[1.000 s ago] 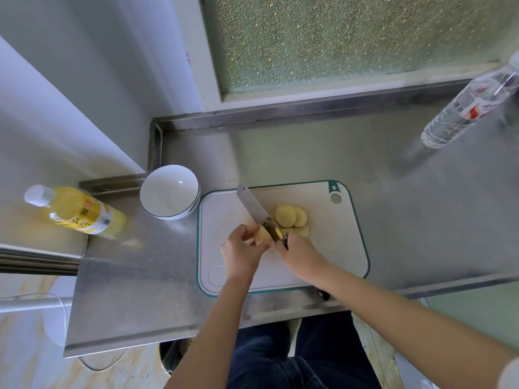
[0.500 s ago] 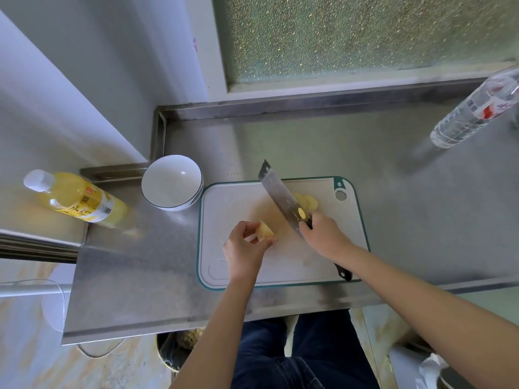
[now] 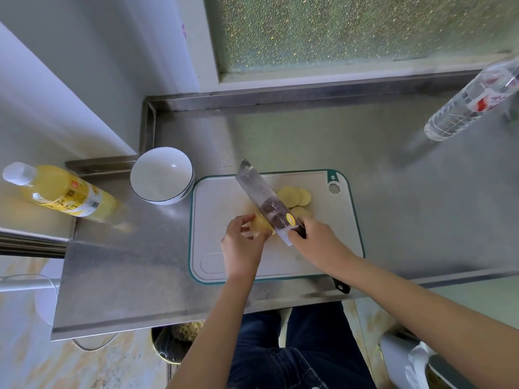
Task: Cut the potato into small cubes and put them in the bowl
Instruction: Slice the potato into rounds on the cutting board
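- We see the bench (image 3: 280, 136) as brushed stainless steel, dull and streaked, with a raised lip along its far and left edges.
- On it lies the cutting board (image 3: 224, 197), a flat white plastic rectangle with rounded corners, a green rim and a hanging hole in the far right corner.
- The potato chunk (image 3: 262, 224) is pale yellow and sits on the board near its middle. The left hand (image 3: 243, 245) pinches it between curled fingers and thumb.
- We cannot tell the chunk's long axis, because the hand and the blade cover most of it.
- Round potato slices (image 3: 290, 196) lie flat and overlapping on the far right part of the board, just beyond the blade, which hides some of them.
- The knife (image 3: 261, 197) is a broad rectangular cleaver of grey steel with a round yellow sticker near its heel. The right hand (image 3: 320, 242) is wrapped round its dark handle.
- The handle's butt shows past the wrist, over the bench's near edge.
- The knife's long axis runs diagonally across the board, from the right hand at near right to a tip at far left. Its broad face tilts up towards us, and its edge meets the right side of the chunk.
- The bowl (image 3: 161, 175) is round, glazed white with a thin dark rim. It stands upright on the bench just beside the board's far left corner.
- Around these we note a yellow bottle (image 3: 61, 193) with a white cap on the ledge to the left, and a clear ribbed water bottle (image 3: 469, 105) at far right.
- Pebbled frosted window glass (image 3: 337, 29) sits behind, and a bin (image 3: 174, 343) stands below the bench's near edge.
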